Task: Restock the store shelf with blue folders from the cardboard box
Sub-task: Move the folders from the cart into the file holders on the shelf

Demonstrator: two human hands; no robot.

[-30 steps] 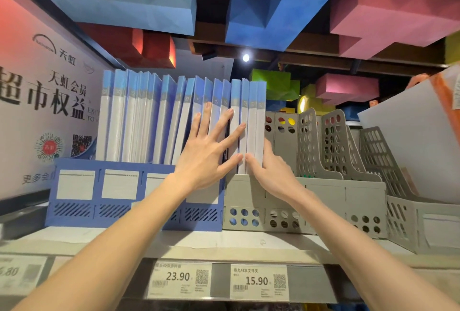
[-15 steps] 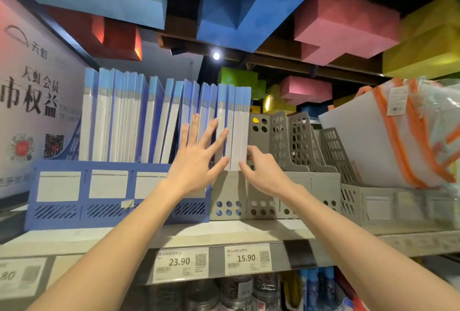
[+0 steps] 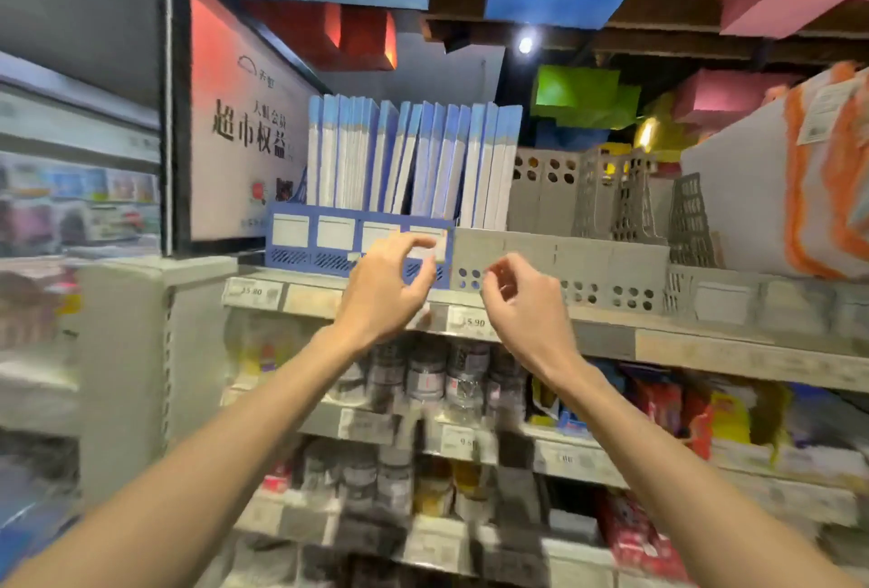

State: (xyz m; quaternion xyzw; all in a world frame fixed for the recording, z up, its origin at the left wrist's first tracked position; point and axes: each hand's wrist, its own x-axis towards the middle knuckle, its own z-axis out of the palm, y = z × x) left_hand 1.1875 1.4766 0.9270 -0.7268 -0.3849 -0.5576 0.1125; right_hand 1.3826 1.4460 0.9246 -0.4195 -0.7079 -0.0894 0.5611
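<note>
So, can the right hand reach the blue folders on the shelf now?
Probably yes. The right hand holds nothing and hangs lower than the blue folders, in front of the grey holder. Nothing stands between them, and the folder spines face outward.

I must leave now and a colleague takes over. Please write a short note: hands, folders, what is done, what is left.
Left hand: loosely curled, empty, before the blue rack.
Right hand: the same, before the grey rack.
Folders: upright in both racks on the shelf, some leaning.
Box: not in view.
Done: these folders are shelved.
Left: fetch more from the box, if any remain.
</note>
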